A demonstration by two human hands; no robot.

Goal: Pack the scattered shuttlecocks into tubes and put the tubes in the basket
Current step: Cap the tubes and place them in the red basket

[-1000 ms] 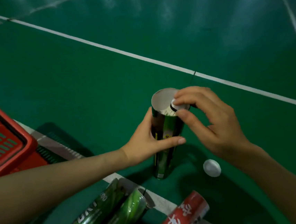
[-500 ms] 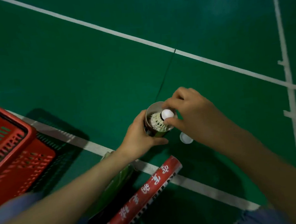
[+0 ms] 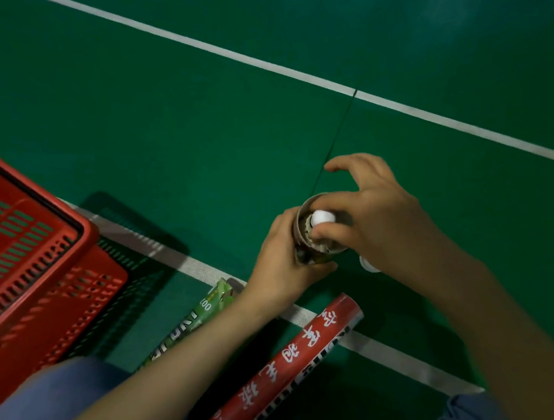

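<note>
Shuttlecock (image 3: 322,217) sits cork-up in the mouth of the open tube (image 3: 301,233), feathers down inside and the white cork about level with the rim. My right hand (image 3: 378,223) pinches the cork between thumb and forefinger; the other fingers are lifted and spread past the far side of the tube. My left hand (image 3: 280,263) is wrapped round the tube's upper part from the left with the thumb across the near side, holding it roughly upright. The tube's base is hidden. A white cap (image 3: 367,265) lies on the green floor (image 3: 194,133) just under my right palm, mostly covered, so I can't tell if it touches the tube. A red tube (image 3: 284,371) lies flat on the near side of both hands, between my forearms, its far end over a white court line (image 3: 383,348). A green tube (image 3: 191,319) lies flat under my left wrist and forearm, partly covered. The red basket (image 3: 81,230) stands on the floor well to the left of my left hand, with slotted walls.
</note>
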